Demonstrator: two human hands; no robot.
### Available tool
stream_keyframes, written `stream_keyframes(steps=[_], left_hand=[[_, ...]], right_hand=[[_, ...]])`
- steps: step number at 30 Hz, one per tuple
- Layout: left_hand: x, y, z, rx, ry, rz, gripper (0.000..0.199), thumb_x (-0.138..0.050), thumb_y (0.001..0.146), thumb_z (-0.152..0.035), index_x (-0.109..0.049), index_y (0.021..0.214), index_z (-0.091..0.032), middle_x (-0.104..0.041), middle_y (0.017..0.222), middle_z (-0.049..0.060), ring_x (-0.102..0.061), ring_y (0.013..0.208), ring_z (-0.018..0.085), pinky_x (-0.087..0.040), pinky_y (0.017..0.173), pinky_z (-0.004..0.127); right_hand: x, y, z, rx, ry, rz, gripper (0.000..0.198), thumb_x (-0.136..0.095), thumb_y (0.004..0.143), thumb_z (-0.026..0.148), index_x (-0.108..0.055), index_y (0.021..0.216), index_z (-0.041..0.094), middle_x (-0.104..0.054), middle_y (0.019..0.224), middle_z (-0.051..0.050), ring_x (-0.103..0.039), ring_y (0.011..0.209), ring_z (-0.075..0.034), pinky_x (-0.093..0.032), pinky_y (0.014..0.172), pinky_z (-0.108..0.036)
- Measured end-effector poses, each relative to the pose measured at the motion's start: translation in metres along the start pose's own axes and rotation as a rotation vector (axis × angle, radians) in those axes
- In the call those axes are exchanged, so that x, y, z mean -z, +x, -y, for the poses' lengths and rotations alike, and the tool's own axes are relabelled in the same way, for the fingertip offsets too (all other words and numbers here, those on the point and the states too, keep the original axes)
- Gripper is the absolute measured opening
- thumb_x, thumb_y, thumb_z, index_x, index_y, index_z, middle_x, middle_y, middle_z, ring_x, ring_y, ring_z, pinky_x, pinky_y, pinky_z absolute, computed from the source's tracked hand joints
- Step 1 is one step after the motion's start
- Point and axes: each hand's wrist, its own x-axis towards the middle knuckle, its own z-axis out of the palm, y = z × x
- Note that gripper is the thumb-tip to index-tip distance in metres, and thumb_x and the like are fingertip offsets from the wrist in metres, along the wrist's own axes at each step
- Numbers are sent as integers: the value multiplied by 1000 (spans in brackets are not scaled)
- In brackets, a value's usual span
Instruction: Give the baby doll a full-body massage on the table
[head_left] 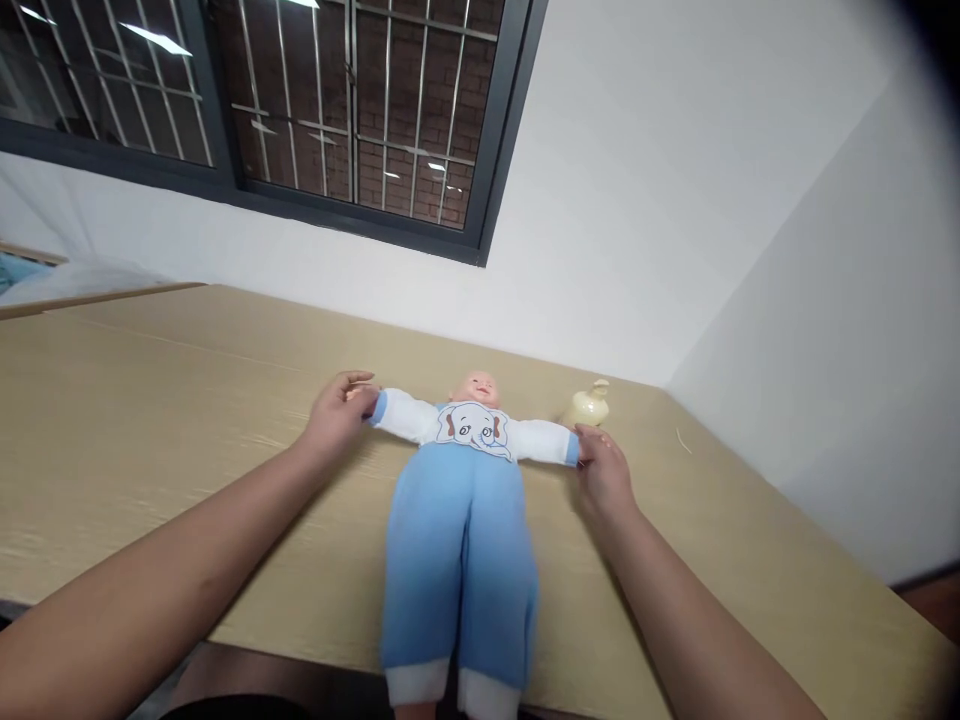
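A baby doll [480,390] lies on its back on the tan table, head toward the wall and legs toward me. Its outfit is a white long-sleeved top with blue cuffs and an elephant face [472,430] on the chest, over blue trousers [457,540] with white hems. Both doll arms are stretched out sideways. My left hand [341,415] is closed around the doll's hand at the cuff on the left. On the other side, my right hand [606,470] grips the opposite doll hand beside its blue cuff. The doll's feet are cut off at the bottom edge.
A glossy cream bottle [590,406] with a narrow neck is on the table [187,430] just beyond my right hand. A thin pale strand [683,440] lies farther right. Behind stand a white wall [600,200] and a barred, dark-framed window [352,110].
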Motion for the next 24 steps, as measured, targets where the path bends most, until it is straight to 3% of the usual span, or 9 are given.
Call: stream_keyframes(steps=[4, 7, 9, 12, 13, 16, 19, 21, 24], left_hand=[[19, 12, -1, 88, 507, 240, 31, -61, 79, -41, -71, 94, -16, -66, 63, 1, -59, 53, 17, -45, 58, 28], [20, 12, 0, 121, 803, 437, 32, -51, 85, -40, -73, 96, -19, -61, 51, -1, -60, 47, 20, -44, 56, 29], [16, 8, -3, 58, 910, 427, 39, -46, 88, -40, -72, 106, -18, -68, 63, 4, -67, 60, 24, -48, 62, 32], [7, -9, -18, -286, 983, 316, 48, -53, 84, -37, -66, 124, -16, -70, 119, 13, -66, 108, 32, -50, 90, 39], [4, -18, -26, -405, 943, 370, 49, -56, 82, -35, -65, 127, -17, -66, 129, 13, -62, 117, 32, -48, 98, 40], [-6, -53, -48, -726, 838, 729, 61, -61, 76, -22, -60, 137, -25, -49, 151, 8, -43, 139, 33, -38, 113, 47], [-16, -87, -57, -888, 821, 960, 87, -61, 66, -7, -48, 147, -37, -21, 167, 2, -18, 151, 40, -31, 116, 58], [-21, -100, -53, -948, 800, 1008, 92, -63, 63, -5, -45, 148, -37, -19, 167, 4, -14, 151, 44, -31, 114, 63], [-28, -104, -40, -1084, 714, 994, 71, -68, 70, -14, -55, 138, -29, -34, 160, 13, -23, 148, 44, -31, 112, 65]], right_hand=[[2, 4, -1, -228, 125, 18, 28, -74, 72, 36, -62, 88, 17, -63, 73, 1, -61, 69, -16, -55, 64, -30], [2, 1, -1, -318, 193, 67, 29, -73, 73, 37, -62, 93, 19, -65, 78, 0, -64, 77, -19, -60, 68, -35], [1, 1, -2, -309, 229, 81, 26, -73, 73, 35, -62, 91, 19, -66, 79, 0, -65, 78, -19, -61, 69, -37], [2, 3, -4, -289, 207, 54, 21, -75, 69, 30, -61, 81, 19, -61, 68, 2, -63, 73, -18, -63, 67, -36], [2, 4, -5, -291, 187, 35, 20, -75, 68, 29, -61, 78, 19, -59, 64, 3, -62, 70, -17, -63, 65, -35], [3, 7, -7, -291, 153, -5, 19, -74, 66, 26, -58, 72, 19, -55, 59, 4, -59, 64, -16, -63, 60, -34], [4, 10, -9, -278, 144, -35, 18, -73, 66, 25, -56, 70, 20, -54, 59, 4, -57, 62, -15, -62, 59, -33], [5, 12, -10, -276, 135, -47, 18, -72, 66, 24, -55, 70, 20, -54, 60, 4, -58, 63, -15, -62, 59, -32], [7, 13, -11, -275, 124, -47, 18, -71, 65, 24, -55, 70, 20, -54, 61, 4, -58, 64, -15, -62, 61, -34]])
